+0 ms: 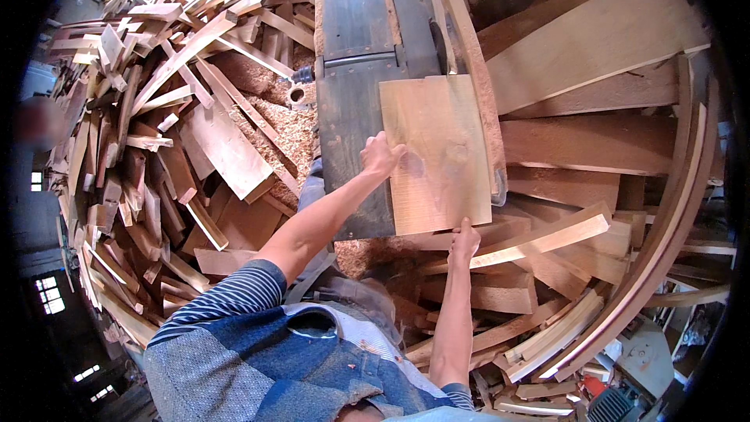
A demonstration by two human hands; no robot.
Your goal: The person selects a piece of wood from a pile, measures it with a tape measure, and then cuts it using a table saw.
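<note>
The pale board (433, 164) lies on the dark metal worktop (351, 148), its long axis pointing away from you, roughly along the worktop, its far end just short of the dark cross slot (359, 60). Your left hand (380, 155), loosely curled, touches the long left edge, thumb reaching over the face; the board is to its right. Your right hand (465, 240), fingers bunched, meets the near end by its right corner, with the board ahead of it. I cannot tell whether either grips underneath. Offcuts (226, 144) heap leftward, wide planks (590, 141) rightward.
</note>
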